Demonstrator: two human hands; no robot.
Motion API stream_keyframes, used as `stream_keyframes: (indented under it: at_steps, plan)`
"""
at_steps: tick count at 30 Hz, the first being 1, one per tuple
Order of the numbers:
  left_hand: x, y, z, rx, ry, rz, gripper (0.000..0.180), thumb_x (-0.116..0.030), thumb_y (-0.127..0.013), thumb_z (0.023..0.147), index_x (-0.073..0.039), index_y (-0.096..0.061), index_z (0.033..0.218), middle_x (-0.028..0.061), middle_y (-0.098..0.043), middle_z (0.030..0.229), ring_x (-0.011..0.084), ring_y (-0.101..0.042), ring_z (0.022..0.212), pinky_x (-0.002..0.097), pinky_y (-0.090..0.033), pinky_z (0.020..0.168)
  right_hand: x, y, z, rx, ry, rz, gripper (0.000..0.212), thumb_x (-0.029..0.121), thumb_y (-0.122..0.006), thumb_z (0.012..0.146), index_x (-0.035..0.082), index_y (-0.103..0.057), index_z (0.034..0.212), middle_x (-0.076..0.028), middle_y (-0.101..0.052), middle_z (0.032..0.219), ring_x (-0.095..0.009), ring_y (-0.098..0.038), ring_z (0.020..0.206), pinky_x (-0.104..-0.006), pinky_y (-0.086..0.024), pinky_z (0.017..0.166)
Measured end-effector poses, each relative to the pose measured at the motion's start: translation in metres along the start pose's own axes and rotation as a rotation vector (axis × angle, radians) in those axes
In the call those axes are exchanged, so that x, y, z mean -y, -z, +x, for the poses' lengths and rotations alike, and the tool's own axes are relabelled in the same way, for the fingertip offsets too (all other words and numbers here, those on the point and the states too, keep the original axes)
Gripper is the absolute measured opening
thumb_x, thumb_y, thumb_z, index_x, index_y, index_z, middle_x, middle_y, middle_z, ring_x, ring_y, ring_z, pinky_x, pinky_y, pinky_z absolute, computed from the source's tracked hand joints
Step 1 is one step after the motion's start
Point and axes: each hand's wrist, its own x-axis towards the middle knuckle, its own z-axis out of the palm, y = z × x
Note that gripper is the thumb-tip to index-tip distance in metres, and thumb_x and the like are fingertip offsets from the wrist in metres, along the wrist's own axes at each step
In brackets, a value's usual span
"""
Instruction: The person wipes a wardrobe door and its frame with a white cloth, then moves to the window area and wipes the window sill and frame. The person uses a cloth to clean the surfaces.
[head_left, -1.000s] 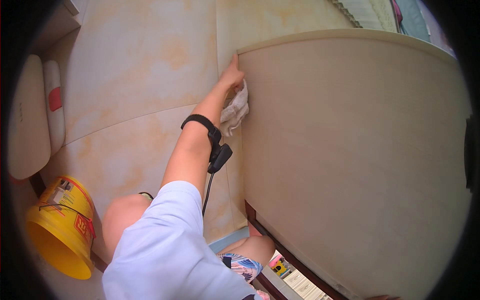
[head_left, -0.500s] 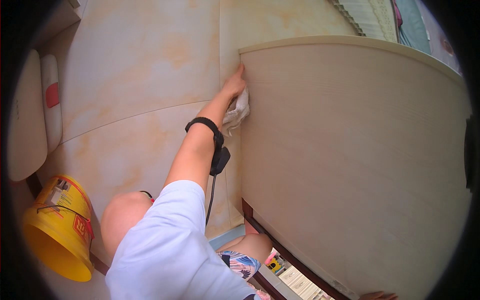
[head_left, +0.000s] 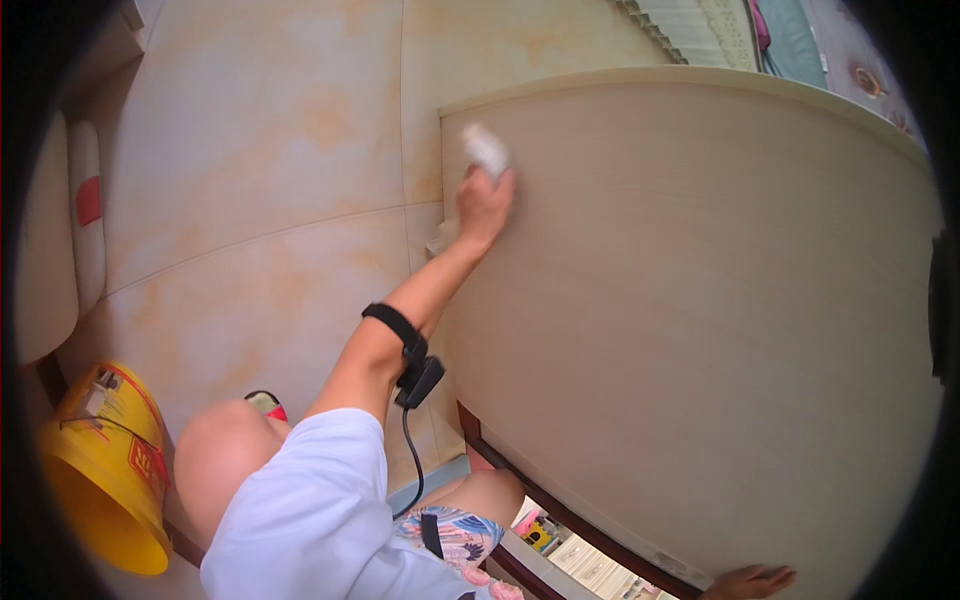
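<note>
My left hand (head_left: 485,205) is closed around a white cloth (head_left: 486,150), which sticks out past the fingers and is blurred. Both are against a large pale wood-grain panel (head_left: 690,300), close to its upper left corner. Another bit of whitish material (head_left: 441,238) shows behind my left wrist; whether it belongs to the same cloth I cannot tell. At the lower right, my right hand (head_left: 750,582) lies on the panel near its lower edge, fingers stretched out and partly cut off by the picture's rim.
A yellow bucket (head_left: 110,470) with a dark handle lies tilted at the lower left. Marbled tiles (head_left: 250,150) cover the surface beside the panel. A cream padded seat (head_left: 45,240) stands at the left. Lace-edged fabric (head_left: 700,35) shows beyond the panel's top edge.
My left hand has moved from the panel's left edge onto its face, and the cloth now points upward from the fingers. More of my right hand has come into view.
</note>
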Motion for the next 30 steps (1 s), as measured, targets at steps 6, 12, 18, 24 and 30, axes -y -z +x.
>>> stream_keyframes:
  at_steps: [6, 12, 18, 24, 30]
  plan:
    - [-0.164, -0.031, -0.021, 0.036, -0.994, -0.148, 0.064, -0.012, -0.065, 0.082, -0.005, -0.04, 0.141, 0.0208, -0.04, 0.138, 0.0414, -0.041, 0.124, 0.052, -0.028, 0.107, 0.002, 0.003, 0.001, -0.014, -0.006, -0.023, 0.061, 0.045, -0.038, 0.1, 0.0, -0.037, 0.142, -0.027, -0.029, 0.147, -0.047, -0.03, 0.132, -0.0585, -0.031, 0.103]
    - [-0.09, -0.024, 0.031, -0.074, -0.747, -0.06, 0.027, -0.014, -0.057, 0.083, -0.002, -0.063, 0.107, 0.0186, -0.058, 0.115, 0.0381, -0.05, 0.113, 0.0494, -0.034, 0.098, 0.008, 0.005, 0.002, 0.012, 0.015, -0.031, 0.062, 0.044, -0.035, 0.101, -0.002, -0.036, 0.142, -0.029, -0.023, 0.149, -0.047, -0.027, 0.134, -0.0584, -0.03, 0.103]
    - [-0.04, -0.03, 0.034, 0.016, -0.282, 0.099, 0.028, -0.017, -0.051, 0.09, 0.004, -0.061, 0.105, 0.023, -0.06, 0.105, 0.0402, -0.054, 0.104, 0.0445, -0.04, 0.094, 0.002, 0.001, 0.004, -0.042, 0.061, -0.024, 0.05, 0.033, -0.038, 0.101, -0.003, -0.042, 0.136, -0.029, -0.032, 0.143, -0.044, -0.035, 0.13, -0.0543, -0.033, 0.103]
    - [-0.054, -0.022, 0.026, -0.124, -0.673, -0.084, 0.032, -0.003, -0.054, 0.076, -0.002, -0.062, 0.107, 0.0193, -0.06, 0.102, 0.0402, -0.052, 0.106, 0.0453, -0.036, 0.1, 0.006, -0.002, 0.006, -0.061, 0.055, -0.018, 0.045, 0.022, -0.04, 0.102, -0.002, -0.04, 0.14, -0.024, -0.028, 0.148, -0.038, -0.029, 0.138, -0.0483, -0.028, 0.111]
    - [-0.043, -0.015, 0.04, 0.044, -0.426, 0.16, 0.024, -0.002, -0.049, 0.079, -0.003, -0.064, 0.097, 0.02, -0.058, 0.097, 0.0397, -0.052, 0.1, 0.046, -0.041, 0.093, 0.026, 0.002, 0.01, -0.046, -0.031, -0.035, 0.051, 0.032, -0.04, 0.102, -0.003, -0.037, 0.14, -0.031, -0.03, 0.143, -0.047, -0.032, 0.131, -0.0577, -0.031, 0.103]
